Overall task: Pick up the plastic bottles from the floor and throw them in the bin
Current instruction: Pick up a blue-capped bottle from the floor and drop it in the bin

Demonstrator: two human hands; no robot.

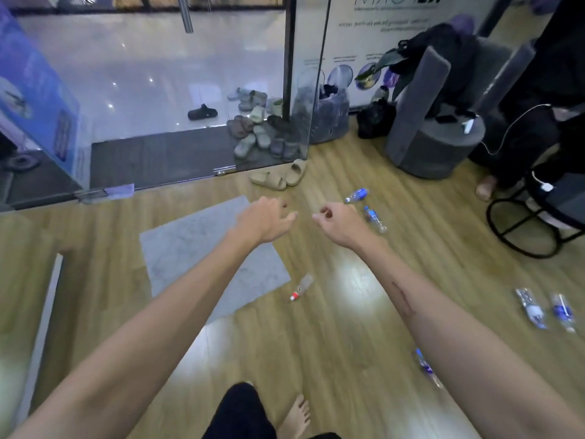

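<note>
Several plastic bottles lie scattered on the wooden floor. A red-capped bottle rests by the grey mat's corner. Two blue-labelled bottles lie just right of my right hand. Two more blue-labelled bottles lie at the far right, and another blue-labelled bottle shows beside my right forearm. My left hand and my right hand are stretched forward above the floor, fingers loosely curled, holding nothing. A full clear bag that may be the bin stands by the glass.
A grey mat lies left of centre. Beige slides and a pile of shoes sit by the open glass door. A grey armchair, a black stool frame and a seated person's foot are at right.
</note>
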